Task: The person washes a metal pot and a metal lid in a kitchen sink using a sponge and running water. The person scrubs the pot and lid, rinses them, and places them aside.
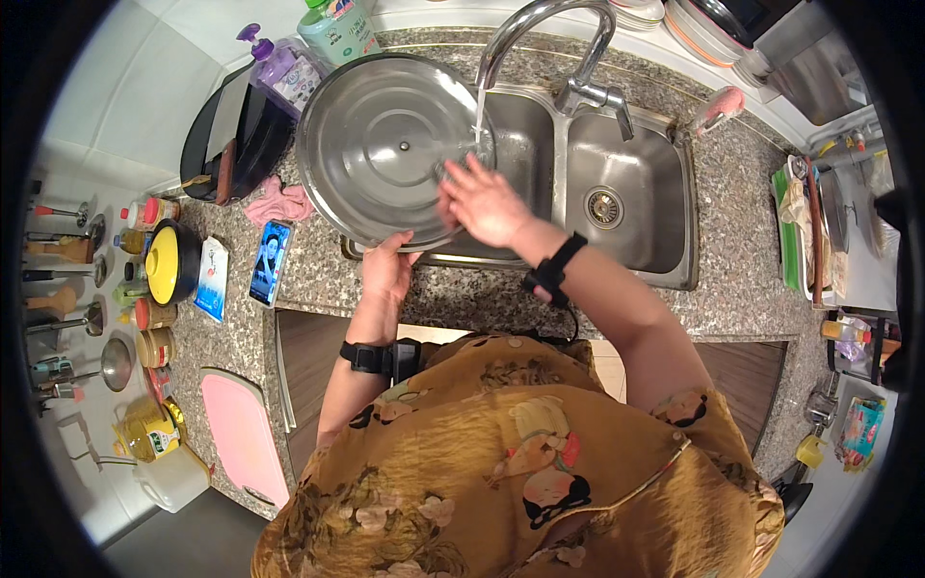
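A large round glass pot lid (376, 195) with a metal rim is tilted over the left sink basin (522, 166). My left hand (386, 267) grips its lower rim, thumb on top. Fingers spread and blurred, my right hand (483, 200) is at the lid's right side; whether the fingertips touch the glass is hard to tell. Water runs from the chrome faucet (553, 54) onto the lid just beyond those fingers. The right sink basin (629, 195) shows its drain strainer.
A black pan (253, 144) with a cleaver (226, 144) on it, a purple pump bottle (285, 76) and a pink cloth (278, 202) sit left of the lid. A phone (271, 264), a black pot with yellow lid (165, 264) and a pink cutting board (242, 433) line the left counter.
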The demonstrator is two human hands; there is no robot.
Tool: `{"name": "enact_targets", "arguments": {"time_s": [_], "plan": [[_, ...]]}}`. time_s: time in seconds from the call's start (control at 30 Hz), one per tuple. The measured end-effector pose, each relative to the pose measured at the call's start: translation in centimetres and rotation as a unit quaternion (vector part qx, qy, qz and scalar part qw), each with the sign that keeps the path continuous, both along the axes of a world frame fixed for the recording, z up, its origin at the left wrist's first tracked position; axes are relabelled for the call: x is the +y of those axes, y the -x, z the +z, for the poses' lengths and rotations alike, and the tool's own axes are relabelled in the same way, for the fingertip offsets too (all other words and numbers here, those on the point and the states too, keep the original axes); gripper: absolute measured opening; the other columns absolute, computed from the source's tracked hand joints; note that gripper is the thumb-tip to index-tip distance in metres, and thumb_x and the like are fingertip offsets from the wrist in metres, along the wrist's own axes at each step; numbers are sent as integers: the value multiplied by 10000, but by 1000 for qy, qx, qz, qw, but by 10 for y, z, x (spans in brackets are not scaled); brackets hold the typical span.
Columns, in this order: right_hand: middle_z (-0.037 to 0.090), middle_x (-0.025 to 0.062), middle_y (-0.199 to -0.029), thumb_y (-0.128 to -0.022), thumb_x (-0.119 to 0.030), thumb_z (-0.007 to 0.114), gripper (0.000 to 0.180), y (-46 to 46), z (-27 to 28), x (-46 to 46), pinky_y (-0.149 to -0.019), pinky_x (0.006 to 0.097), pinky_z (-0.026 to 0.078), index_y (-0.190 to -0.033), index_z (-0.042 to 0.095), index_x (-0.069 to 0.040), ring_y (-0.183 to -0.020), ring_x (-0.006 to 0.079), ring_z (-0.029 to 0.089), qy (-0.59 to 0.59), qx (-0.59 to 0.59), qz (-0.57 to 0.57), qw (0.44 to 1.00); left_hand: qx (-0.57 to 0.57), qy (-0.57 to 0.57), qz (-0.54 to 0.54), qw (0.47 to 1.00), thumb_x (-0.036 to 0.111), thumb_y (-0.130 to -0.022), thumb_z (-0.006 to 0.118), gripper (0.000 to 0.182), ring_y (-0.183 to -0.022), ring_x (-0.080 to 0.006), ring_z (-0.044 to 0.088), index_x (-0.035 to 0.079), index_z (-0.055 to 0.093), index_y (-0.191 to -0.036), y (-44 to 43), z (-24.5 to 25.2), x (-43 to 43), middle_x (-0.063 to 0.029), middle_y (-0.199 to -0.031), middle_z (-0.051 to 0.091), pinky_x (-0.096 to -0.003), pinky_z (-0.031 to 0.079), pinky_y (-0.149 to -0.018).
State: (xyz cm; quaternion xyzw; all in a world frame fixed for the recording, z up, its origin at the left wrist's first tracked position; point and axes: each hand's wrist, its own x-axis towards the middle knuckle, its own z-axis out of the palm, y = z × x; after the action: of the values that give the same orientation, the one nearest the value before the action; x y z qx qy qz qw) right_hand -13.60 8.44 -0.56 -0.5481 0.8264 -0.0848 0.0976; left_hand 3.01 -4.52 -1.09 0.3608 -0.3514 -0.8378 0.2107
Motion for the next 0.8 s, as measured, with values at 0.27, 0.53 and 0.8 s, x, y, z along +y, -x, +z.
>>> {"name": "enact_targets", "arguments": {"time_s": [0.27, 0.53, 0.8], "plan": [[352, 69, -1524, -885, -66, 492, 604, 19, -16, 21, -1141, 468, 279, -1463, 358, -178, -1444, 269, 245, 5, -12, 26, 1000, -17, 23, -10, 1000, -60, -799, 625, 359, -798, -172, 652, 71, 564, -1129, -3, 2, 3, -28, -979, 646, -282, 552, -593], [406, 35, -1491, -912, -159, 447, 490, -3, -20, 1, -1062, 449, 402, -1401, 444, -185, -1391, 261, 353, 156, 14, 55, 986, -33, 15, -23, 999, -47, -815, 613, 340, -797, -170, 649, 81, 567, -1126, 8, 6, -1, -27, -943, 653, -282, 539, -594], [360, 95, -1513, -914, -174, 480, 551, 37, -12, 6, -1102, 423, 366, -1446, 358, -97, -1418, 302, 296, 62, 84, -52, 993, -26, 21, -51, 998, -69, -794, 626, 386, -824, -169, 653, 88, 556, -1139, -5, 2, 5, -38, -971, 650, -289, 557, -582]]}}
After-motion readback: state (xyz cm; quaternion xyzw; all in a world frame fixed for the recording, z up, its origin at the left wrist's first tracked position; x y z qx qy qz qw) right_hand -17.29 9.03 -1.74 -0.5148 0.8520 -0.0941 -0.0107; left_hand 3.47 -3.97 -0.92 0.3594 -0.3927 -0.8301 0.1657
